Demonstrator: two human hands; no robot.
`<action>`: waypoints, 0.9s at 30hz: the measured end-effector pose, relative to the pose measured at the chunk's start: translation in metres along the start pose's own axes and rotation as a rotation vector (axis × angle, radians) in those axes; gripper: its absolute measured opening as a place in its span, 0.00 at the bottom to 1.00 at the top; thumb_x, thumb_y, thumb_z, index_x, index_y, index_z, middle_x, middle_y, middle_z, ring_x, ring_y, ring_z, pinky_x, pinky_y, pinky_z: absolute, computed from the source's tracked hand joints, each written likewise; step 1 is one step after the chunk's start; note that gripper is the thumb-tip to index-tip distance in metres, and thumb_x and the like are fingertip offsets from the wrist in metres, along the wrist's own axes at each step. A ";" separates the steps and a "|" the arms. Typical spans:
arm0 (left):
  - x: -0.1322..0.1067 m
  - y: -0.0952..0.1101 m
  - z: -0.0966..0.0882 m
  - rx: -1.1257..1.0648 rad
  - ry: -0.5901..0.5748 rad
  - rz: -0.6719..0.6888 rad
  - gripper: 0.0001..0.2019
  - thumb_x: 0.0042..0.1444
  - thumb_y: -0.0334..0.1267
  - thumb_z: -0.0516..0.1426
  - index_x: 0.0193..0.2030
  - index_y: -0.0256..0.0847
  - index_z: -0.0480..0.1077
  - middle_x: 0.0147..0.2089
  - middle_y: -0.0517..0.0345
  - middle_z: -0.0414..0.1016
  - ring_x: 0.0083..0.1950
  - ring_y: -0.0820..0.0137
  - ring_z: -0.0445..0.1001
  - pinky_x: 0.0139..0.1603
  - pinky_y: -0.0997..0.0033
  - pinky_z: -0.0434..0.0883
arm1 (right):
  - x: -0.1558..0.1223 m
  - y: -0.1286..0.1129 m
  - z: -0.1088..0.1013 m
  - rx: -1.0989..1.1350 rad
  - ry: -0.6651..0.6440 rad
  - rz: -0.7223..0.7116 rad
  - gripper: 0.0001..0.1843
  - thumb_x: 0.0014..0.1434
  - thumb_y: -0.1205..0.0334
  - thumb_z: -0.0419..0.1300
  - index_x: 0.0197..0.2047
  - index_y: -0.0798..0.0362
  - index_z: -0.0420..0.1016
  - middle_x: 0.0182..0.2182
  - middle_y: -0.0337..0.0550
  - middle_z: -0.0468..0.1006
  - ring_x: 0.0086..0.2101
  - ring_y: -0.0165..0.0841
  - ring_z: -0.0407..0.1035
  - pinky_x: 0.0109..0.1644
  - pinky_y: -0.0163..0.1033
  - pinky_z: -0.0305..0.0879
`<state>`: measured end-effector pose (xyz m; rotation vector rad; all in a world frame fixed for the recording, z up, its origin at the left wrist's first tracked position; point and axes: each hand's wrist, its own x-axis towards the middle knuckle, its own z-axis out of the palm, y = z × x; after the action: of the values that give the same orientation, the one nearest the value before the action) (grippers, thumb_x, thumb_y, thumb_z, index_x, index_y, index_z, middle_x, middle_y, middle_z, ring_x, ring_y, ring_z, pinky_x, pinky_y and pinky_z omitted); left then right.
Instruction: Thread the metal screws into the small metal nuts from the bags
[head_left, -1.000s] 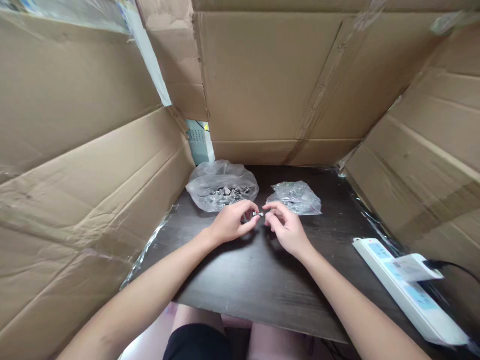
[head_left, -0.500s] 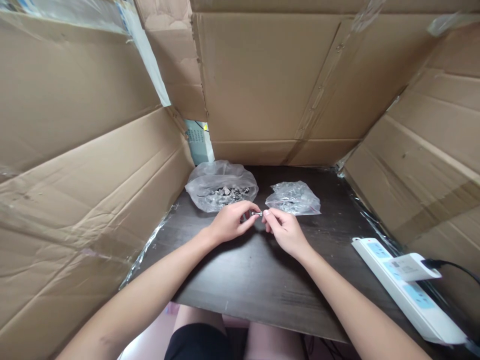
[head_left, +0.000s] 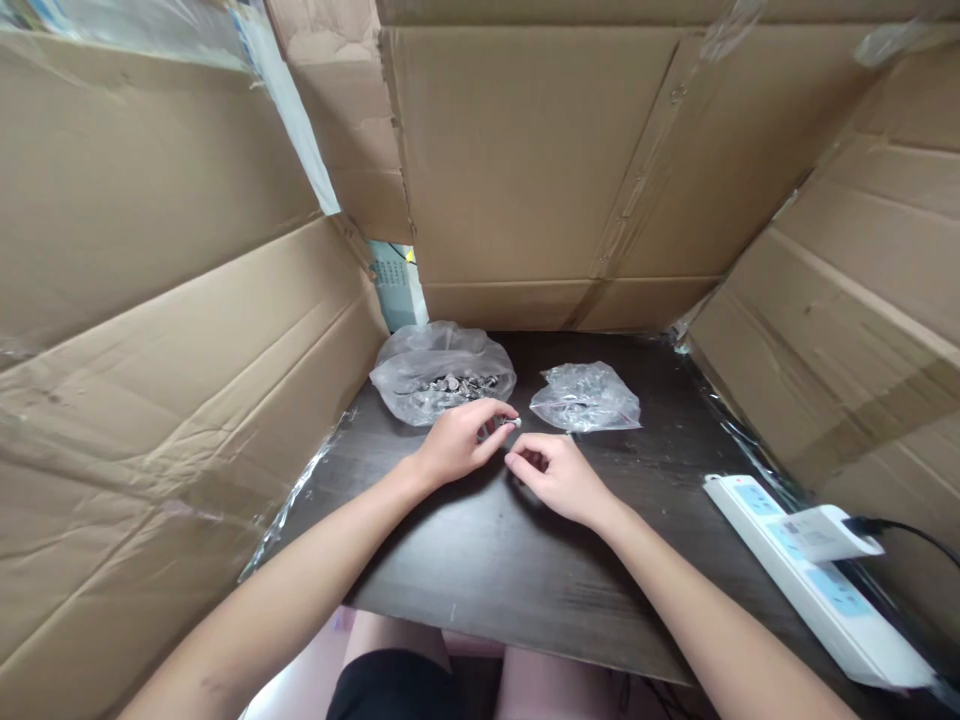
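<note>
Item: small metal part [head_left: 514, 424], now pinched in my left hand [head_left: 459, 447] alone, just in front of the bag of metal pieces [head_left: 442, 372]. My right hand [head_left: 556, 477] has come off it and curls loosely; I cannot tell whether it holds anything. The table [head_left: 480, 560] is bare toward its near edge. Cardboard walls [head_left: 187, 330] close three sides.

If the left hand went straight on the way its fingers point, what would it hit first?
Probably the smaller clear bag, just beyond the small metal part pinched in the left hand; depth is hard to judge.
</note>
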<state>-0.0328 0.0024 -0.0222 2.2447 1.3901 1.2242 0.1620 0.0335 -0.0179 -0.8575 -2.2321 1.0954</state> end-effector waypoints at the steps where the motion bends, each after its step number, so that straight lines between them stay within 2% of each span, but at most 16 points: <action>1: 0.000 -0.001 0.000 0.001 0.000 -0.007 0.09 0.68 0.38 0.56 0.49 0.38 0.74 0.44 0.54 0.80 0.34 0.73 0.76 0.38 0.73 0.73 | 0.000 -0.001 0.001 -0.012 -0.014 -0.001 0.13 0.62 0.59 0.58 0.26 0.53 0.72 0.22 0.38 0.73 0.23 0.28 0.62 0.29 0.35 0.57; 5: -0.001 -0.002 0.000 0.002 -0.010 -0.004 0.09 0.68 0.38 0.56 0.49 0.39 0.74 0.44 0.54 0.80 0.34 0.73 0.75 0.38 0.73 0.73 | 0.000 0.000 0.001 -0.010 0.014 0.007 0.12 0.62 0.59 0.57 0.28 0.53 0.74 0.23 0.39 0.74 0.24 0.29 0.64 0.30 0.35 0.59; 10: 0.000 0.000 0.001 -0.011 -0.039 0.016 0.08 0.68 0.38 0.56 0.48 0.39 0.74 0.43 0.55 0.80 0.34 0.73 0.75 0.38 0.73 0.72 | 0.004 0.002 -0.005 0.070 0.169 0.052 0.11 0.61 0.55 0.59 0.33 0.53 0.73 0.25 0.38 0.73 0.25 0.29 0.65 0.29 0.34 0.62; 18: -0.001 -0.001 0.001 -0.012 -0.072 -0.002 0.08 0.67 0.38 0.57 0.49 0.39 0.74 0.41 0.57 0.79 0.33 0.74 0.74 0.38 0.74 0.71 | 0.002 0.001 -0.006 0.089 0.270 -0.026 0.10 0.60 0.59 0.59 0.44 0.53 0.73 0.31 0.40 0.74 0.25 0.28 0.67 0.29 0.35 0.63; 24: 0.000 0.000 0.001 -0.018 -0.078 -0.010 0.08 0.67 0.37 0.57 0.50 0.39 0.74 0.42 0.57 0.79 0.34 0.74 0.74 0.38 0.74 0.71 | 0.004 0.007 -0.007 0.024 0.251 -0.035 0.07 0.60 0.62 0.58 0.41 0.53 0.74 0.30 0.40 0.74 0.25 0.28 0.66 0.29 0.35 0.62; 27: 0.000 0.000 0.001 -0.025 -0.067 -0.011 0.08 0.67 0.37 0.57 0.50 0.39 0.73 0.43 0.56 0.80 0.34 0.73 0.75 0.38 0.74 0.72 | 0.005 0.009 -0.007 -0.016 0.213 -0.062 0.06 0.61 0.63 0.57 0.36 0.53 0.75 0.29 0.40 0.73 0.25 0.28 0.65 0.29 0.34 0.62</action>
<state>-0.0327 0.0025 -0.0229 2.2373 1.3531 1.1455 0.1663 0.0449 -0.0208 -0.8632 -2.0794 0.9139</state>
